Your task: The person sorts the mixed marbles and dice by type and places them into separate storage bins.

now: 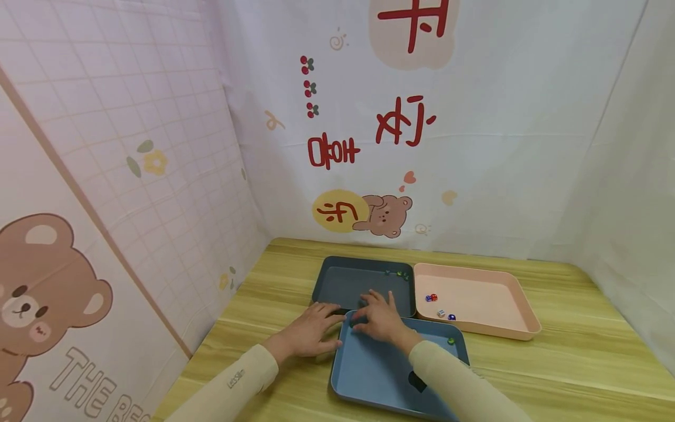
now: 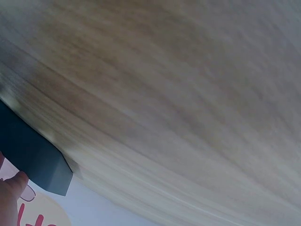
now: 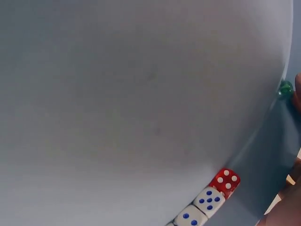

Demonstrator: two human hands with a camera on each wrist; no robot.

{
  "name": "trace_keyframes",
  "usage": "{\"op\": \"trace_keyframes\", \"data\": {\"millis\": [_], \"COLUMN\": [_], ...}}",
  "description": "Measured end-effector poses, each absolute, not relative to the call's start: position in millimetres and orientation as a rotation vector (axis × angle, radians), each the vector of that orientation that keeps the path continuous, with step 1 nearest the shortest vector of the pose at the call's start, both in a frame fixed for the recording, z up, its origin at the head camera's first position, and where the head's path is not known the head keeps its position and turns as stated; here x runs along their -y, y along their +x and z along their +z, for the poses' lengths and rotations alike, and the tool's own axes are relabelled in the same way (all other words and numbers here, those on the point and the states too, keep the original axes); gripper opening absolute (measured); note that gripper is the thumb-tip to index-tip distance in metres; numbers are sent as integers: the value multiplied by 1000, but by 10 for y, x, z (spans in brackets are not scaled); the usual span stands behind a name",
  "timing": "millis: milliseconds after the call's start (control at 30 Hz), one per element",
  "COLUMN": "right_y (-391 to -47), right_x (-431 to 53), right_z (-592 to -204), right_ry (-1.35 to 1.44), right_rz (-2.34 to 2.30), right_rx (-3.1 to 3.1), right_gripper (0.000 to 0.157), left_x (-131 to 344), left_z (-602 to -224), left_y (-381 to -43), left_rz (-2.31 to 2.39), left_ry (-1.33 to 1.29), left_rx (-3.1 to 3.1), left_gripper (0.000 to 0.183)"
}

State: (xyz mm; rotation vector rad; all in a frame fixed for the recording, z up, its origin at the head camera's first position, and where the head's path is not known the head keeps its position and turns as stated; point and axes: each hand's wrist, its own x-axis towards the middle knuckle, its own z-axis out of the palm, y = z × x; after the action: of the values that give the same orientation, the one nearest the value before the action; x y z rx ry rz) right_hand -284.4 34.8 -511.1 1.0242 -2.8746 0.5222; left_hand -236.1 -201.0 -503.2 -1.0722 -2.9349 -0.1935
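Note:
My right hand [image 1: 381, 319] reaches into the back left corner of a blue tray [image 1: 369, 369], fingers spread. Its thumb and a fingertip are right at a green marble [image 3: 285, 89] beside the tray wall. On the left rim of that tray, my left hand [image 1: 311, 331] rests with its fingers extended; a fingertip [image 2: 19, 182] overlaps the tray's side in the left wrist view. A red die [image 3: 225, 181] and a row of white dice [image 3: 209, 201] lie along the wall in the right wrist view. Another green marble [image 1: 450, 341] sits near the back right corner.
Behind the blue tray stands a dark slate tray [image 1: 343, 284] with several green marbles [image 1: 399, 274] along its far right side. A pink tray [image 1: 485, 299] next to it holds blue, red and white dice [image 1: 441, 313]. All stand on a wood-grain table [image 1: 242, 328].

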Motion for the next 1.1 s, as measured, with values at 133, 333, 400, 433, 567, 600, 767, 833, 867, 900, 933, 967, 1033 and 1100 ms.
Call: {"op": "trace_keyframes", "data": {"millis": [133,333,400,433,567,600,767,833,867,900,933,967,1033,1100], "right_y": [-2835,-2841,-2843,-2845,-2846,-2847,-2847,-2847,-2847,-2846,-2846,-2845,-2845,-2847], "right_x": [-332,-313,-312,-312,-316,-317,-324,-325,-325,-326,-327,-329,-336,-345], "right_z": [-5141,-5184,-5193,-5197,-5210,-5212,-5203,-5191,-5183,-5172,-5161,-5149,-5123,-5099], "right_ry": [1027,1018,1016,1015,1021,1024,1035,1038,1040,1041,1042,1042,1039,1030], "right_rz": [490,425,420,420,421,422,429,434,440,449,460,473,490,511], "right_rx": [2859,2847,2848,2850,2847,2846,2844,2840,2839,2838,2839,2838,2839,2841], "right_gripper": [20,18,17,17,16,16,16,17,17,17,17,16,15,14], "left_x": [2014,2010,2010,2011,2013,2014,2020,2020,2019,2019,2018,2017,2014,2011], "left_z": [-5052,-5045,-5042,-5044,-5050,-5051,-5052,-5052,-5052,-5050,-5052,-5050,-5048,-5045], "left_y": [-2371,-2365,-2362,-2363,-2369,-2370,-2374,-2377,-2377,-2376,-2378,-2377,-2376,-2374], "left_rz": [-189,-199,-202,-200,-197,-197,-194,-192,-192,-189,-186,-184,-175,-177], "left_ry": [-1073,-1076,-1076,-1075,-1078,-1079,-1086,-1088,-1089,-1089,-1091,-1091,-1090,-1090], "left_rx": [2927,2919,2922,2921,2917,2918,2917,2914,2912,2912,2909,2910,2910,2910], "left_gripper": [59,58,58,58,58,58,58,58,58,58,58,58,59,59]}}
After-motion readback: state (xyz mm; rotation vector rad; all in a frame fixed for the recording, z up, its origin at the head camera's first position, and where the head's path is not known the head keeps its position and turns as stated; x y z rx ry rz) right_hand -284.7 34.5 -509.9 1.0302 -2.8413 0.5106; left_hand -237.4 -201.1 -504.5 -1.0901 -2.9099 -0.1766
